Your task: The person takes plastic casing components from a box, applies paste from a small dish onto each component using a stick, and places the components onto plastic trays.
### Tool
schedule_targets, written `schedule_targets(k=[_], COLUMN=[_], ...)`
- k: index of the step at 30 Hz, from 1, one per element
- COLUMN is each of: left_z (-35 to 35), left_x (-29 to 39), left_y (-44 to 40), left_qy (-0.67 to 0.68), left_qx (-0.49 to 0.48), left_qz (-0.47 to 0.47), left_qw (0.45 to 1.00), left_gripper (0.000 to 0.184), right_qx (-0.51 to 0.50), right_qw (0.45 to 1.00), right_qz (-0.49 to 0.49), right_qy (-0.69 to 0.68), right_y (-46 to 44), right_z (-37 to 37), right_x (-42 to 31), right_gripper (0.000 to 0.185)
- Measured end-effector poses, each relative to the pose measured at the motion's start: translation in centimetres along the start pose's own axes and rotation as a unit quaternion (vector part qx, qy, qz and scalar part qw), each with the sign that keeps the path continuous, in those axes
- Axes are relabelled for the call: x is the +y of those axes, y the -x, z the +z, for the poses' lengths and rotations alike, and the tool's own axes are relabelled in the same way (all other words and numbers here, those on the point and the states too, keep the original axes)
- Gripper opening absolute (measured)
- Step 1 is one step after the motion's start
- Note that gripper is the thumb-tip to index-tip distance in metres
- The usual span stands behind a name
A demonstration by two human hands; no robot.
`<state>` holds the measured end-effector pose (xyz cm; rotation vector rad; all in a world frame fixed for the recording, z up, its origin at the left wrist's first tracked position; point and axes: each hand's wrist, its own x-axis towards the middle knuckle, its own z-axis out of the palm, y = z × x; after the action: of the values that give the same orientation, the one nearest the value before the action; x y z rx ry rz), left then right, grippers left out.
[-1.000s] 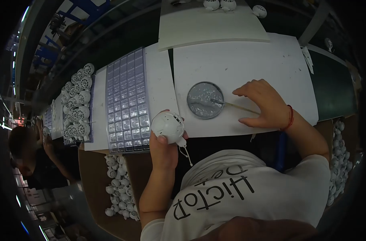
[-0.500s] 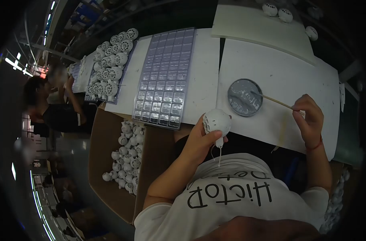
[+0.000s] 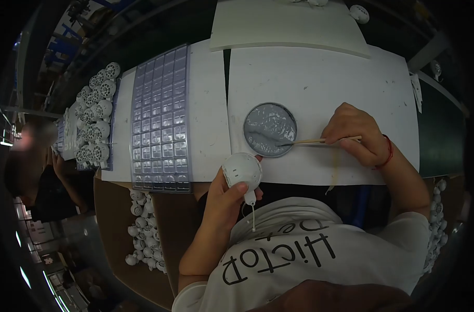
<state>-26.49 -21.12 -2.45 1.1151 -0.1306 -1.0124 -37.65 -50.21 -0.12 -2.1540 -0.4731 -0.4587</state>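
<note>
A round white housing (image 3: 242, 170) with a short neck and a thin dangling cord is held in my left hand (image 3: 225, 200), close to the table's front edge. My right hand (image 3: 357, 136) is closed around a thin wooden stick (image 3: 312, 141). The stick's far end rests in the grey paste of a round shallow dish (image 3: 271, 130), which sits on the white table sheet (image 3: 320, 78) just beyond the housing.
An empty clear compartment tray (image 3: 161, 117) lies left of the dish. Further left, white vented housings (image 3: 96, 112) are piled on another tray. A cardboard box (image 3: 117, 234) holds more white housings. A pale board (image 3: 289, 26) lies at the back. A person (image 3: 50, 177) sits at far left.
My right hand was open beside the stick, then took hold of its end, and now grips it nearer the dish. The view swung toward the left and back. The housing stays in my left hand.
</note>
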Motion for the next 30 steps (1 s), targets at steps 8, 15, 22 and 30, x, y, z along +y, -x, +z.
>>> schedule_targets(k=[8, 15, 22, 30], left_z=[0.1, 0.3, 0.0, 0.3], left_x=[0.1, 0.0, 0.2, 2.6], left_y=[0.1, 0.2, 0.6, -1.3], left_qy=[-0.001, 0.008, -0.091, -0.293], left_qx=[0.001, 0.010, 0.030, 0.054], left_qz=[0.007, 0.006, 0.037, 0.138], left_qw=[1.000, 1.000, 0.995, 0.945], left_gripper=[0.068, 0.060, 0.064, 0.069], right_qx=[0.024, 0.135, 0.213, 0.112], right_qw=[0.997, 0.933, 0.913, 0.988], right_qz=[0.065, 0.240, 0.239, -0.048], right_qy=[-0.034, -0.234, -0.253, 0.093], right_y=[-0.3, -0.4, 0.3, 1.2], right_z=[0.1, 1.8, 2.5, 0.7], right_x=[0.1, 0.6, 1.0, -0.2], right_gripper=[0.017, 0.027, 0.029, 0.018])
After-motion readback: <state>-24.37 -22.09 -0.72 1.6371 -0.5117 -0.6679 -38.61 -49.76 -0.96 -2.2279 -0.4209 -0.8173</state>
